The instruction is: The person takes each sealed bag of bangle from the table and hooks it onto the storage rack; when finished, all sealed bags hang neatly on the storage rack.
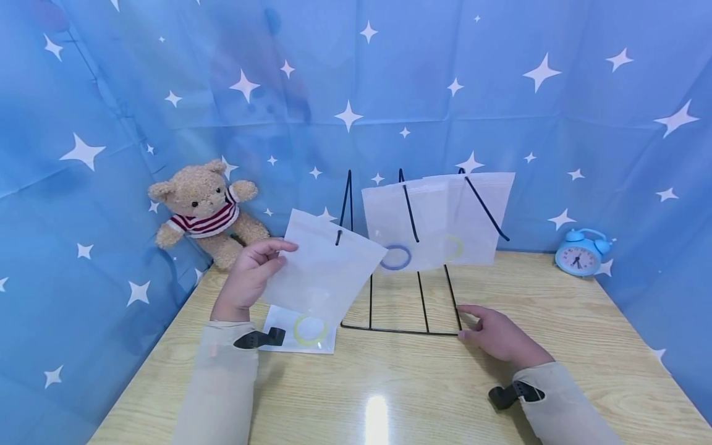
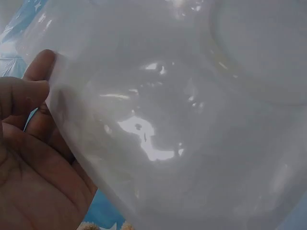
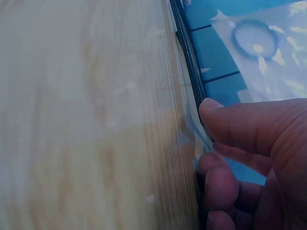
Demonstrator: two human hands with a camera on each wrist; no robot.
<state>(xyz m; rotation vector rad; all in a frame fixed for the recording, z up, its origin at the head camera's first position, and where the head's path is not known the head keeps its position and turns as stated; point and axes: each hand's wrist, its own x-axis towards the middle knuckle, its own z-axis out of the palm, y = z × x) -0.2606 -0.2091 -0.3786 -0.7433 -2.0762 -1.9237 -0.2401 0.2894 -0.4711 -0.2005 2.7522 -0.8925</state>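
Note:
My left hand pinches the left edge of a translucent plastic bag between thumb and forefinger. The tip of the left prong of a black wire display rack pokes through near the bag's top. In the left wrist view a pale ring shows faintly in this bag. My right hand grips the front right corner of the rack's base, thumb on the near side. Two similar bags hang from the other prongs, one with a purple ring, the other with a pale yellow ring.
Another bag with a yellow ring lies flat on the wooden table, partly under the held bag. A teddy bear sits at the back left. A blue alarm clock stands back right, before a starry blue curtain.

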